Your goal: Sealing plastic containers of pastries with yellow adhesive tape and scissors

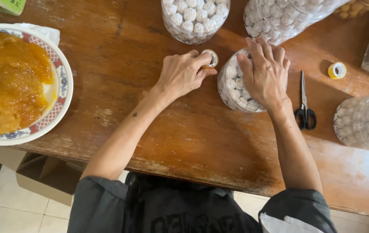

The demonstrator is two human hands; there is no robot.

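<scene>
Brown wood makes up the table (158, 129), which fills most of the picture. Near the middle top, the right hand (265, 73) lies flat on the lid of a clear round jar (232, 88) full of little white balls, with its fingers spread over the top. Just left of the jar, the left hand (183, 73) pinches a small roll of clear tape (210, 58) between its thumb and fingers, and the roll sits right beside the jar's wall.

Two more clear jars of white balls stand at the top edge, one in the middle (195, 19) and one to the right (279, 17). Another such jar (363, 123) lies at the right edge. Black-handled scissors (304, 105) lie on the table right of the arm, and a yellow tape roll (336, 70) sits near them, higher up. At the left, a patterned plate (61, 82) holds a heap of orange mush (9, 82).
</scene>
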